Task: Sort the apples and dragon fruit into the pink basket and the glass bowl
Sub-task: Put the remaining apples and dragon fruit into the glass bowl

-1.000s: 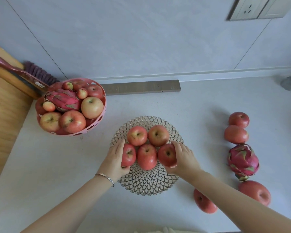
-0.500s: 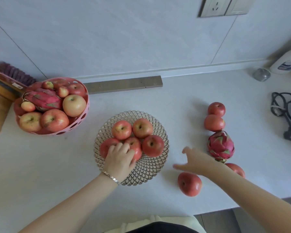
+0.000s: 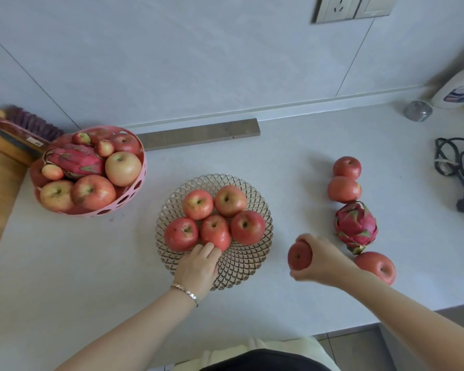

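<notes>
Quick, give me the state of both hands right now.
Left hand: holding nothing, fingers resting on a red apple in the faceted glass bowl.
Right hand: closed around another red apple, lifted off the counter.

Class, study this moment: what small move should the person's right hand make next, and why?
Probably carry the apple that the right hand grips leftward to the glass bowl, which already holds five apples, while the left hand rests at its near edge.

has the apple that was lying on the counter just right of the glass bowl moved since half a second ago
Yes. The apple is now gripped in the right hand, off the spot in front of the dragon fruit and nearer the glass bowl, though whether it is clear of the counter cannot be told.
</notes>
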Motion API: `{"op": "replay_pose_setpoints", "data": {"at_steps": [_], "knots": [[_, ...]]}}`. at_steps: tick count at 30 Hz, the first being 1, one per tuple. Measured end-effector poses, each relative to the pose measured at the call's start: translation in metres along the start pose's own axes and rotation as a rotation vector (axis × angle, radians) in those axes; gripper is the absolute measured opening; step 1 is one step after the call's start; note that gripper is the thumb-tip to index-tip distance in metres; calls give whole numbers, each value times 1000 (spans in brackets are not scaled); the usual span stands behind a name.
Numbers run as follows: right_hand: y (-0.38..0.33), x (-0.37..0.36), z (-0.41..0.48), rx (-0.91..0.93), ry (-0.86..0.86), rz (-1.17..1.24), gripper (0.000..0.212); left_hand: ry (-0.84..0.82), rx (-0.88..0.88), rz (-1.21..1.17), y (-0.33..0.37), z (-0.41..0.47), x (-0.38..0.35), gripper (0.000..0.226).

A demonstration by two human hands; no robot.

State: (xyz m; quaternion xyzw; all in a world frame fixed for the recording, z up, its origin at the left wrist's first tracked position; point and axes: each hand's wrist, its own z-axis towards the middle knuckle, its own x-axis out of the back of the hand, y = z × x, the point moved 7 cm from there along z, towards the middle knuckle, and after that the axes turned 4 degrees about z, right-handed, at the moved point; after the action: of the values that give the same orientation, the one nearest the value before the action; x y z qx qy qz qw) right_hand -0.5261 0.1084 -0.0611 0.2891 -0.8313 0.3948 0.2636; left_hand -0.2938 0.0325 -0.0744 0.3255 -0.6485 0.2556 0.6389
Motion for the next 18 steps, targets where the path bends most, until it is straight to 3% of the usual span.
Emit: {"op": "replay_pose_setpoints", "data": {"at_steps": [3,8,14,18], "knots": [[-29,14,-4,99,77,164,61,-1,-12,13,2,1,-2,37],[-82,-17,-15,195,-22,298,59,36,-25,-36,3,0,6,38],[-110,-82,-5,19,-62,456,69,260,287,-519,-38,-22,40,15],[-126,-109,4,-69,-6,607,72,129,304,-616,-41,-28,47,49]]}}
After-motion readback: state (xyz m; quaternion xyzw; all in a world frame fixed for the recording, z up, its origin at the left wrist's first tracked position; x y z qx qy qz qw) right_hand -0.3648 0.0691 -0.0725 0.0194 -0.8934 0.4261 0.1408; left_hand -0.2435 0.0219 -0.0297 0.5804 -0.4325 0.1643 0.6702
